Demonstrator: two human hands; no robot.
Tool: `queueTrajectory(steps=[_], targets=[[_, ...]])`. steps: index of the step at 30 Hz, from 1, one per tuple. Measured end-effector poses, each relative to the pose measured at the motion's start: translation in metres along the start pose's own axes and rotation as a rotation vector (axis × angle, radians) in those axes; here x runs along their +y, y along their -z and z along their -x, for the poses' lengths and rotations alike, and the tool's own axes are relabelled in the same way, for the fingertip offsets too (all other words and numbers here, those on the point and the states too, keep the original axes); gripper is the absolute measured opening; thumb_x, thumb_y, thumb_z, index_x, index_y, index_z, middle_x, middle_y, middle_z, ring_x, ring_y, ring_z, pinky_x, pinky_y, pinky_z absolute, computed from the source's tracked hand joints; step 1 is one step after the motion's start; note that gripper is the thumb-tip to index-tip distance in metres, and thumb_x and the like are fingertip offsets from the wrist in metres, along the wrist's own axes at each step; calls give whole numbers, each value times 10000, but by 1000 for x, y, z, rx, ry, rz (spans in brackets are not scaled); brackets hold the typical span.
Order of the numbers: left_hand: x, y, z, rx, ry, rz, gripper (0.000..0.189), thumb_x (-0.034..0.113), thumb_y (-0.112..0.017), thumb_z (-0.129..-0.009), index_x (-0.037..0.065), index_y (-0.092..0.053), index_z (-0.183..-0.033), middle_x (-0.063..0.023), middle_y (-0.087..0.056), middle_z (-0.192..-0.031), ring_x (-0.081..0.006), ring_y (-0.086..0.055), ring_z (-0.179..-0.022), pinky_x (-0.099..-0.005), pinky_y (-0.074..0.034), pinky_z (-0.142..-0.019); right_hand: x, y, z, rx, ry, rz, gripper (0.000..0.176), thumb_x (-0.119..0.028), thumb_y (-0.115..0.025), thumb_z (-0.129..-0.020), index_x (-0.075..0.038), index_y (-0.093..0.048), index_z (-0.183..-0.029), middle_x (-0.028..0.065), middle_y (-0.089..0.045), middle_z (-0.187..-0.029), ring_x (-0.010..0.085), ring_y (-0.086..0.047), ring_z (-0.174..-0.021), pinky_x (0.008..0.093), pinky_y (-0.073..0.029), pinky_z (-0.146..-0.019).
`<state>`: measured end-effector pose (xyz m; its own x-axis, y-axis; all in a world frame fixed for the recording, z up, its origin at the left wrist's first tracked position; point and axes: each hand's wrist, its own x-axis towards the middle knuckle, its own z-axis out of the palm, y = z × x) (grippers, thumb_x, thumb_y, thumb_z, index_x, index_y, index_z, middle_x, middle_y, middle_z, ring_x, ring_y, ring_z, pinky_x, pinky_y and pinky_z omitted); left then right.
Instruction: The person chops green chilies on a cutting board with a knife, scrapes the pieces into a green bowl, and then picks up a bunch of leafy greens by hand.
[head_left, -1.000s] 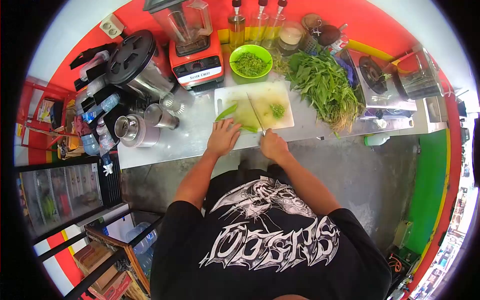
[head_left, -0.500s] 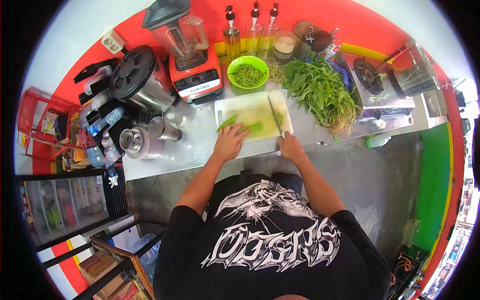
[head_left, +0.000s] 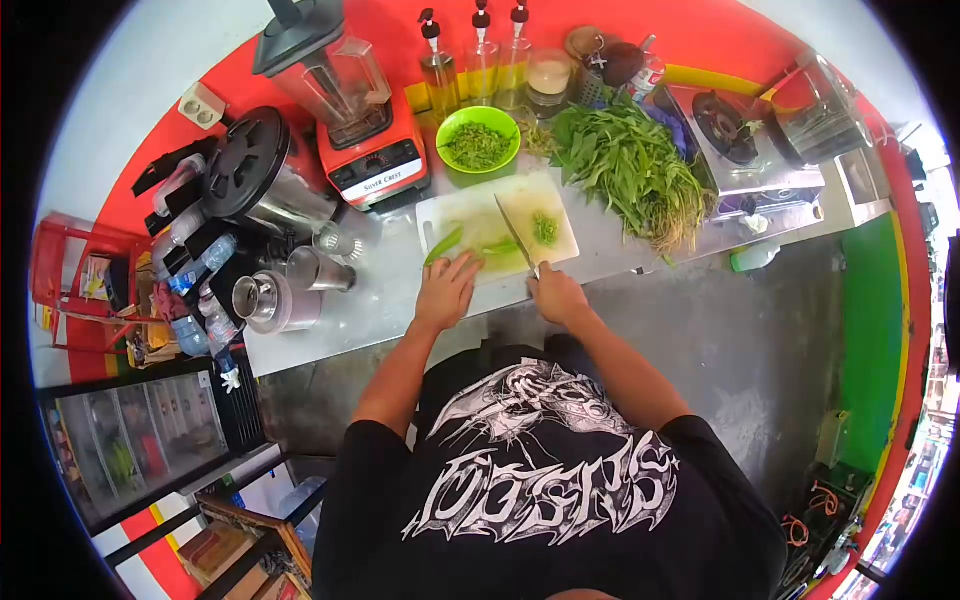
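Plainly long, slim knife (head_left: 515, 233) beside finely chopped, bright-green heap (head_left: 544, 228).

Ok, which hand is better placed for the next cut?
The right, I'd say: the right hand grips the knife, its blade between the greens and the chopped pile. The left hand is by the greens without a blade, likely better for steadying.
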<state>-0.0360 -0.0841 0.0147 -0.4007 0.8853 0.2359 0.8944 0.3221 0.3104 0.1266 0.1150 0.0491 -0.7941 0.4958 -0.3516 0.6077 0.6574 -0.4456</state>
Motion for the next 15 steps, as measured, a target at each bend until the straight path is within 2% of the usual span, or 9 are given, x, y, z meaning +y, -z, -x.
queueTrajectory(steps=[1, 4, 7, 11, 15], targets=[[-1, -3, -1, 45, 0, 5, 404, 215, -580, -954, 220, -611, -1357, -7, -546, -1422, -310, -492, -1149, -454, -399, -1011, -2, 0, 2, -7, -14, 22, 378, -344, -543, -1007, 17, -501, -1110, 330, -682, -908, 524, -662, -886, 607, -515, -809], [-2, -3, -2, -6, 32, 44, 389, 193, -578, -957, 222, -632, -1341, 8, -533, -1451, -332, -475, -1163, -451, -385, -1042, -6, 1, 11, -37, -88, 31, 364, -334, -528, -1009, 11, -492, -1119, 327, -687, -921, 523, -668, -910, 599, -527, -826], [0, 0, -4, 15, 40, 86, 358, 200, -595, -941, 214, -671, -1291, -4, -555, -1416, -313, -494, -1124, -440, -405, -1017, -4, -12, 11, -22, -128, 41, 359, -314, -519, -1002, 16, -488, -1136, 319, -692, -944, 508, -680, -923, 595, -533, -836], [0, 3, -5, 1, 49, 93, 355, 198, -600, -933, 204, -678, -1279, -9, -562, -1409, -310, -498, -1104, -437, -409, -1001, -11, -15, -22, -24, -125, 123, 332, -273, -510, -989, 26, -505, -1133, 308, -699, -965, 495, -691, -917, 582, -540, -840], [0, 3, -4, 20, 30, 102, 365, 183, -614, -908, 193, -688, -1265, -11, -567, -1403, -302, -506, -1055, -435, -412, -977, -18, 14, -39, -30, -37, 176, 301, -232, -485, -981, 33, -531, -1116, 299, -701, -1005, 469, -697, -951, 557, -551, -837]])
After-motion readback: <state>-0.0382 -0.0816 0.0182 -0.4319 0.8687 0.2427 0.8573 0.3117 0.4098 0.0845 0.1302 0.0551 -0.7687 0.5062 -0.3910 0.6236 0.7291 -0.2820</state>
